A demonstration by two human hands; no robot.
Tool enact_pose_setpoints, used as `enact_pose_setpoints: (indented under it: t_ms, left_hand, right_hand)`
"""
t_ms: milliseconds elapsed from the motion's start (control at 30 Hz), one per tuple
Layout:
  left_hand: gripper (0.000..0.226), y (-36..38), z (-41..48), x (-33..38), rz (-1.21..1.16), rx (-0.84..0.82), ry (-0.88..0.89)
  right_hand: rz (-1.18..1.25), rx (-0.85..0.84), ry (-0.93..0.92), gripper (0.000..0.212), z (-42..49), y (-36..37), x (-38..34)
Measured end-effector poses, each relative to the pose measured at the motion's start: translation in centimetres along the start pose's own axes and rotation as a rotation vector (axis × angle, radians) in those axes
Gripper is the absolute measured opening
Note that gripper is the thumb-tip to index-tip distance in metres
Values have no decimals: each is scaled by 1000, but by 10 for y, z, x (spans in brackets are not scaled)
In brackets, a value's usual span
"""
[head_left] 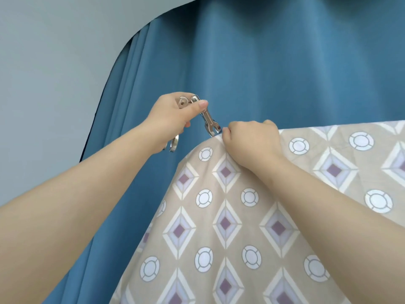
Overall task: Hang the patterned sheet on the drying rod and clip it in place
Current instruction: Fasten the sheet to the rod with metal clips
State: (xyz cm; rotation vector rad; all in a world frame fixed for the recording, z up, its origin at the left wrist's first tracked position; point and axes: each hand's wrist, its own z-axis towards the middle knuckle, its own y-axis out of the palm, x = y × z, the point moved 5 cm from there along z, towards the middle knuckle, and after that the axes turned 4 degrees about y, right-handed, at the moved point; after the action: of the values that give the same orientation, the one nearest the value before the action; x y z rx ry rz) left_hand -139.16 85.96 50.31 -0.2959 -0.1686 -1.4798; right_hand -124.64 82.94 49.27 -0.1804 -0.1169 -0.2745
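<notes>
Pinching a metal clip (208, 120) in left hand (171, 119), jaws angled down-right toward sheet (241, 216) corner gripped by right hand (252, 141), just beside.

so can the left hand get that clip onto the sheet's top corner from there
Probably yes: the left hand pinches the clip with its mouth right at the corner of the patterned sheet, nothing between. The right hand grips the fabric just beside it, so room is tight.

Left hand (173, 116) and right hand (249, 141) aloft
</notes>
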Motion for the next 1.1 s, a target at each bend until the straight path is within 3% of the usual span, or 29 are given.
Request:
enact_pose_setpoints:
  t_ms: [533, 900, 1100]
  left_hand:
    - [18, -1, 7, -6, -37, 35, 26]
    - [14, -8, 9, -11, -154, 62, -6]
    - [13, -8, 6, -15, -159, 95, -10]
  right_hand:
    - [15, 11, -4, 38, -1, -3, 5]
    - [20, -106, 43, 38, -1, -3, 6]
    - [61, -89, 77, 20, 0, -8, 5]
